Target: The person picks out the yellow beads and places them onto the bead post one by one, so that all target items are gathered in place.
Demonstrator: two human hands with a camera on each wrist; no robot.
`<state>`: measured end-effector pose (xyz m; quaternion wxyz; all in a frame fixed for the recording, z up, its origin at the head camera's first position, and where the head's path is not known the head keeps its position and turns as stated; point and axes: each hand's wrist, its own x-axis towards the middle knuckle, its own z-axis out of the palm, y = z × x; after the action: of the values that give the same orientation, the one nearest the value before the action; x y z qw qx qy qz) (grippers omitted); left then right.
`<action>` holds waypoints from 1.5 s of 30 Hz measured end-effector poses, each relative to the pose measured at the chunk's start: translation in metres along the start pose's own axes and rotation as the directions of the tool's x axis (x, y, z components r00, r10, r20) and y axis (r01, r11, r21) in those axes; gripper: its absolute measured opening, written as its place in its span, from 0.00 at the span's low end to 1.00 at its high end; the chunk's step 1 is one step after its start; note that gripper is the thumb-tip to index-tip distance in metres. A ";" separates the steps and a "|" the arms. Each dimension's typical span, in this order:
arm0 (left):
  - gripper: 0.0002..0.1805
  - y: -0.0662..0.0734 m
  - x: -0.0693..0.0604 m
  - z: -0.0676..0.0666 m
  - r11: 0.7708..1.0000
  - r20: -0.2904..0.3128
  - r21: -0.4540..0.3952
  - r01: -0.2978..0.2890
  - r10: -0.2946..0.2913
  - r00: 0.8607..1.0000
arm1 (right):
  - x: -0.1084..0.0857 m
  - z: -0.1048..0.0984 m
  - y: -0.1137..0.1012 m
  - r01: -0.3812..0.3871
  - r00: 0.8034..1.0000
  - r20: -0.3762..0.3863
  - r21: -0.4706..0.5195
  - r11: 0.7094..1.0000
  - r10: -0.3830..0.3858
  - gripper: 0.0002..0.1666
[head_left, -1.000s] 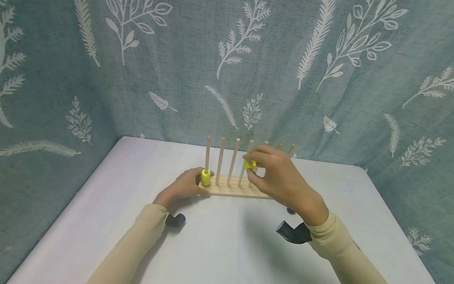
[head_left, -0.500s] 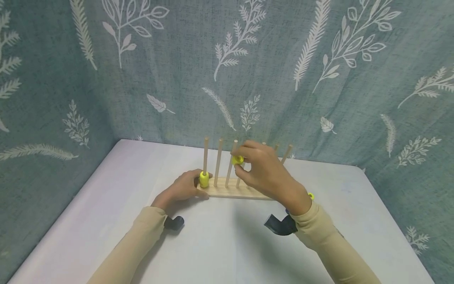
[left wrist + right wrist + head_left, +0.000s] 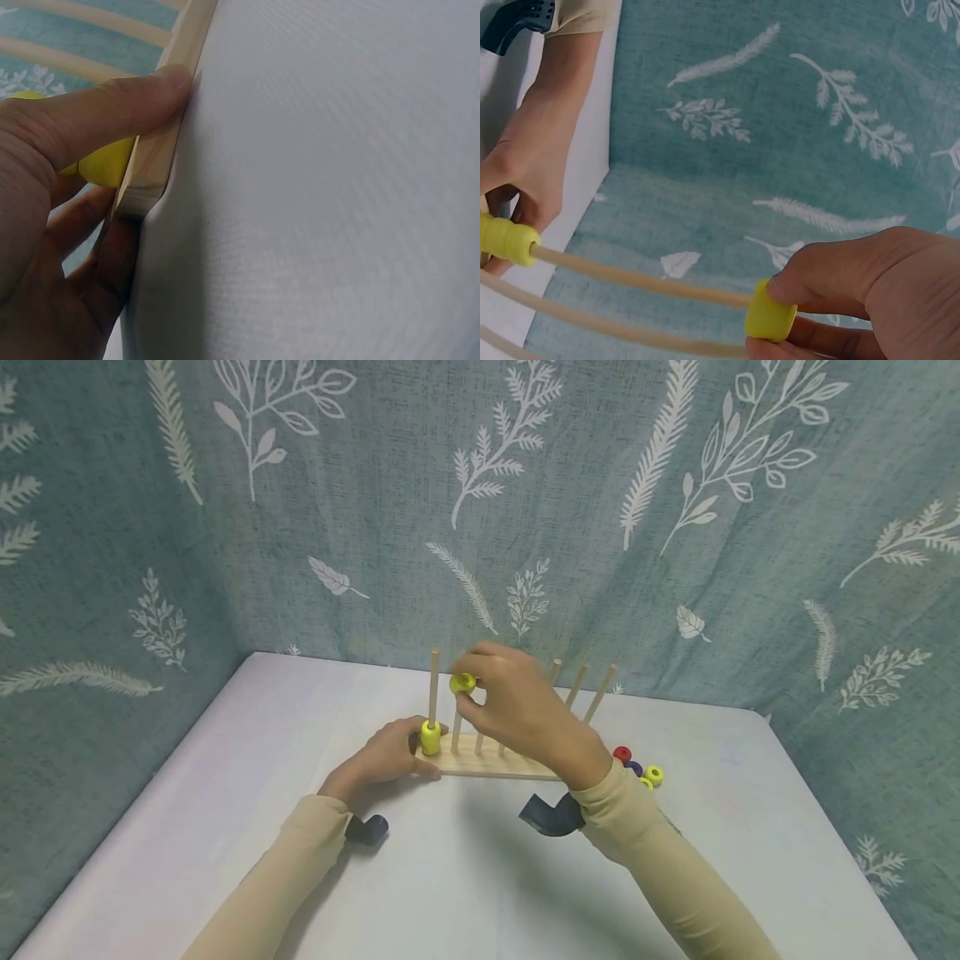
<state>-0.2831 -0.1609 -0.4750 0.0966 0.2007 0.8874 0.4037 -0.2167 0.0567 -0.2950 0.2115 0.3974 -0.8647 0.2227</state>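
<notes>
A wooden peg rack [image 3: 487, 765] with a row of upright dowels stands on the white table. My left hand [image 3: 390, 750] grips its left end, thumb along the front edge in the left wrist view [image 3: 112, 105]. Yellow beads [image 3: 431, 738] sit stacked at the bottom of the leftmost dowel [image 3: 433, 689]. Between thumb and fingers, my right hand [image 3: 517, 702] pinches another yellow bead [image 3: 462, 682] high up, by the top of the second dowel. In the right wrist view this bead [image 3: 771, 311] overlaps a dowel's end; whether it touches cannot be told. The right hand hides some dowels.
Right of the rack lie loose beads: a red bead [image 3: 622, 754], a dark blue bead [image 3: 634, 768] and yellow beads [image 3: 654, 775]. A leaf-patterned curtain [image 3: 390, 527] hangs behind and beside the table [image 3: 450, 877].
My right hand has carried the yellow bead leftward along the dowel tops, toward the leftmost dowel. The loose beads at the right have come into sight. My left hand keeps its grip.
</notes>
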 end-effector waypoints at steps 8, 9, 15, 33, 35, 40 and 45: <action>0.39 -0.001 0.000 -0.001 1.000 0.005 -0.020 -0.002 0.002 1.000 | 0.011 0.002 -0.007 0.011 1.000 0.006 0.005 1.000 -0.011 0.10; 0.39 -0.001 0.000 -0.001 1.000 0.006 -0.022 -0.005 0.005 1.000 | 0.013 0.003 -0.008 0.015 1.000 0.006 0.005 1.000 -0.015 0.10; 0.40 -0.003 0.001 0.001 1.000 0.011 -0.019 -0.002 0.002 1.000 | 0.021 0.005 -0.009 0.033 0.999 -0.011 -0.022 0.999 -0.033 0.11; 0.38 -0.003 0.000 0.001 1.000 0.010 -0.005 -0.007 0.007 1.000 | 0.047 0.013 -0.003 -0.031 0.998 0.061 -0.059 0.998 0.035 0.15; 0.38 -0.003 0.000 0.001 1.000 0.010 -0.006 -0.004 0.004 1.000 | 0.049 0.013 -0.003 -0.030 0.997 0.069 -0.066 0.997 0.035 0.16; 0.38 -0.002 -0.001 0.000 1.000 0.011 -0.023 -0.002 0.002 1.000 | 0.052 0.013 -0.003 -0.038 0.995 0.089 -0.070 0.997 0.044 0.16; 0.38 -0.003 0.000 0.000 1.000 0.012 -0.018 -0.004 0.004 1.000 | 0.053 0.013 0.001 -0.041 0.993 0.106 -0.068 0.997 0.048 0.16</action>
<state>-0.2837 -0.1624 -0.4772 0.1029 0.2038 0.8828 0.4105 -0.2512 0.0187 -0.2767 0.1728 0.3822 -0.8904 0.1769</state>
